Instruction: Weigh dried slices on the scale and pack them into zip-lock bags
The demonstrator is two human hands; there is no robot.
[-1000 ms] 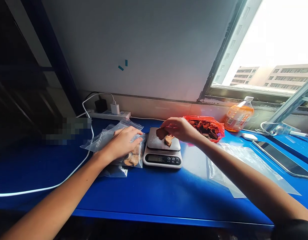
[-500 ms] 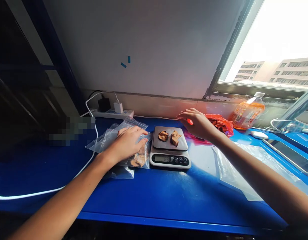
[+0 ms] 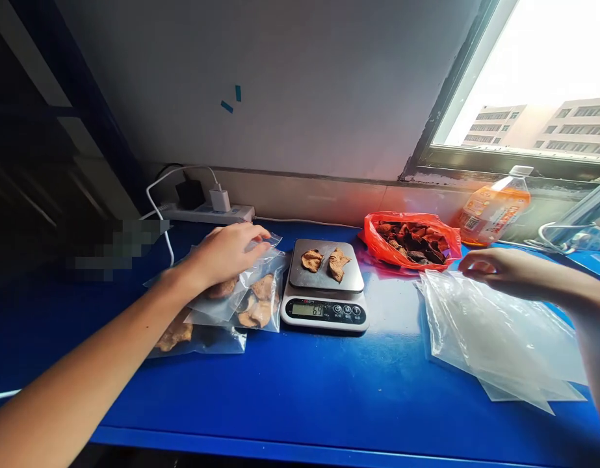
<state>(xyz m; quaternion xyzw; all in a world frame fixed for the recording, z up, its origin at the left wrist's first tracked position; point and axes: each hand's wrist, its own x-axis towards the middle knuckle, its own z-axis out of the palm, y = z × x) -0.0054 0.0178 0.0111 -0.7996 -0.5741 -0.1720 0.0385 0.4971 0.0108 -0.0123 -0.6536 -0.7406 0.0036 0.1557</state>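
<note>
Here, left of the silver digital scale [image 3: 324, 286], the left hand [image 3: 226, 253] lies palm-down, fingers slack, on clear zip bags of dried brown slices [image 3: 253, 302]. Right of the scale, the right hand [image 3: 495, 270] touches stacked empty clear plastic bags [image 3: 489, 331]; its fingers curl under, so I cannot tell its grip.

Grey wall [image 3: 304, 84], blue tabletop [image 3: 304, 396] — bright window [image 3: 538, 65] at right, dark shelving [image 3: 31, 149] at left.

Glossy clear plastic bags [image 3: 495, 331], brushed-metal scale platter [image 3: 326, 276], smooth glossy blue tabletop [image 3: 300, 390].
</note>
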